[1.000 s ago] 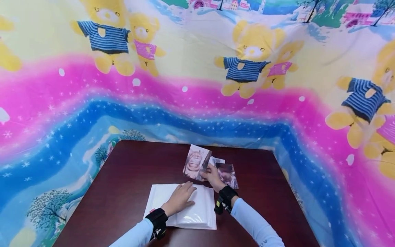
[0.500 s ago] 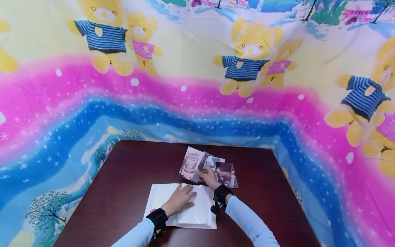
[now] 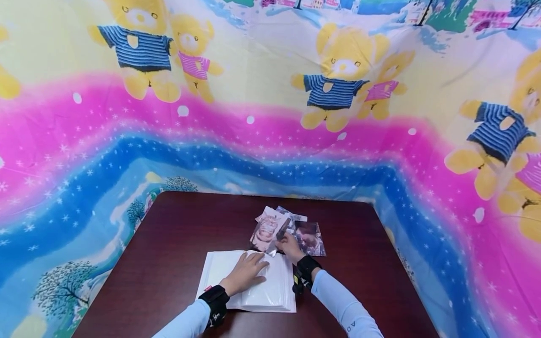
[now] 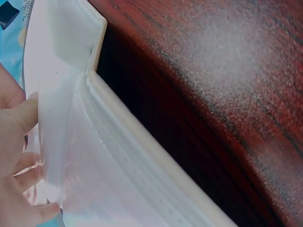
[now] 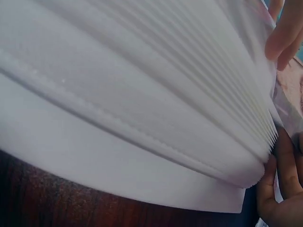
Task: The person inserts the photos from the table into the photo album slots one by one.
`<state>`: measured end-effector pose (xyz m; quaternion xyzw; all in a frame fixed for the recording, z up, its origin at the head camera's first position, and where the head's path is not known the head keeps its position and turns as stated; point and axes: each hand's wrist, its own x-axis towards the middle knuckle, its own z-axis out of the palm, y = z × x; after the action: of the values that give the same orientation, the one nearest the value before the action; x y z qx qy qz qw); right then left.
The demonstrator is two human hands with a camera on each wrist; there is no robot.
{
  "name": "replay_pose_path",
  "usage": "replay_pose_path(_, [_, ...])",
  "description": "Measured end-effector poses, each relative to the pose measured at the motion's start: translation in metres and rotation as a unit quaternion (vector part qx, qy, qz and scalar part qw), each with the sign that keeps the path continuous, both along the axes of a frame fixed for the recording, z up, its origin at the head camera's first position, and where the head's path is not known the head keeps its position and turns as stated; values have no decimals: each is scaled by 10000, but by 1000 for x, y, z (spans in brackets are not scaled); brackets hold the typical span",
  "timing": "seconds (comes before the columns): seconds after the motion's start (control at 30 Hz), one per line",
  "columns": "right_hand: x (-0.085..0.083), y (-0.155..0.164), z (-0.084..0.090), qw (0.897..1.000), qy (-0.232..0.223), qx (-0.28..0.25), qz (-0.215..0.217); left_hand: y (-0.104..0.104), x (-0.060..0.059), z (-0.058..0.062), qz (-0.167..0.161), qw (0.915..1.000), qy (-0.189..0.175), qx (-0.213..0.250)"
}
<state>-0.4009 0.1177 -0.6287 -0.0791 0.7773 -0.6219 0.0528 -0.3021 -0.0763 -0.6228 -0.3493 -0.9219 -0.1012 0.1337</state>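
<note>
Head | right hand pinches cat photo (tilted) | above album

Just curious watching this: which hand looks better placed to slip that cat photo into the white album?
Probably the right hand: it already pinches the cat photo at the album edge, while the left hand lies flat on the page.

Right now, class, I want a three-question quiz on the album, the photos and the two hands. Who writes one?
1. True or false: the left hand lies flat on the open album.
2. What does the right hand pinch? A) cat photo B) pen C) album cover
3. Fill in: the other photos lie on the ____.

Key: 1 true. 2 A, the cat photo. 3 table.
</note>
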Motion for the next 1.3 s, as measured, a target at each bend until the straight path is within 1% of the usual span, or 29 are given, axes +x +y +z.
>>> replay_pose_path(0.03, [-5,1,-8,9998,-52,-192,-50,0,0,0,-23,10000,86,18])
replay_pose_path(0.1, [-8,0,-11,9985,-88,-537,-98,0,-1,-2,-75,9997,229,75])
replay_pose_path(0.13, [-18,1,-25,9970,96,-764,21,0,-1,-2,-85,9994,310,100])
replay_pose_path(0.2, [-20,1,-28,9958,146,-902,110,0,-1,-3,-102,9990,402,153])
replay_pose_path(0.23, [-20,1,-28,9960,196,-852,172,0,-1,-4,-123,9988,433,190])
replay_pose_path(0.33, [-14,0,-20,9988,34,-407,272,0,-1,-5,-153,9986,432,269])
replay_pose_path(0.37, [-3,-2,-4,9996,-166,-111,193,-1,-1,-6,-147,9987,398,267])
replay_pose_path(0.47, [4,-1,6,9992,-60,266,307,-1,-1,-4,-66,9995,241,214])
replay_pose_path(0.6, [4,3,15,9971,337,588,348,-2,0,1,108,9999,-120,-3])
replay_pose_path(0.67, [1,5,17,9943,536,831,406,-2,1,3,156,9994,-316,-67])
replay_pose_path(0.77, [-2,6,17,9821,1070,1427,613,-2,4,3,155,9988,-454,-47])
replay_pose_path(0.83, [-4,5,15,9729,1352,1695,799,-2,5,2,146,9990,-414,0])
replay_pose_path(0.9, [-5,3,14,9650,1515,1879,1021,-2,6,0,149,9995,-291,22])
replay_pose_path(0.97, [-5,1,15,9630,1500,1886,1203,-2,7,-2,194,9998,-100,-1])
replay_pose_path(1.0, [-5,0,15,9628,1470,1905,1229,-2,7,-3,237,9997,9,-29])
replay_pose_path(1.07, [-6,-1,17,9628,1466,1981,1106,-1,8,-5,346,9991,210,-97])
replay_pose_path(1.17, [-7,0,20,9647,1481,2054,716,1,10,-8,481,9975,474,-224])
replay_pose_path(1.23, [-8,1,21,9642,1489,2133,516,1,12,-9,495,9970,545,-248])
replay_pose_path(1.3, [-9,2,21,9638,1487,2158,491,1,13,-10,471,9970,553,-262])
